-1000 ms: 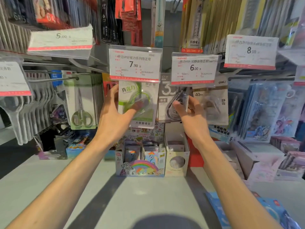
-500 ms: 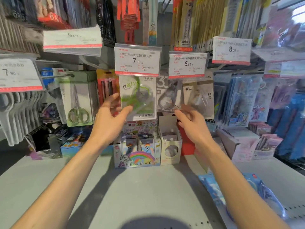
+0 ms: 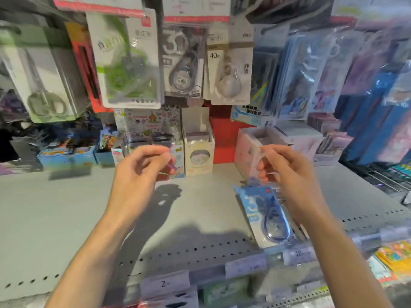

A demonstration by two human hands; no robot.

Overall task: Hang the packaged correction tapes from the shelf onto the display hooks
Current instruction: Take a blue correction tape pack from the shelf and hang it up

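Grey metal shelf (image 3: pixel 66 214) spans the view in front of you, with a perforated front edge. Above it, packaged goods hang in a row: scissors pack (image 3: pixel 42 85) at left, then a green correction tape pack (image 3: pixel 127 61), a grey correction tape pack (image 3: pixel 183 61) just beside it, and a white correction tape pack (image 3: pixel 230 65) to its right. Small display boxes (image 3: pixel 198 147) stand at the back of the shelf below these. A blue correction tape pack (image 3: pixel 265 216) lies flat on the shelf at right, partly under your right forearm.

Your left hand (image 3: pixel 142 172) hovers above the shelf, fingers loosely curled, holding nothing. Your right hand (image 3: pixel 287 172) hovers above the blue pack, fingers also loosely curled, gripping nothing. Motion blur softens fine detail.
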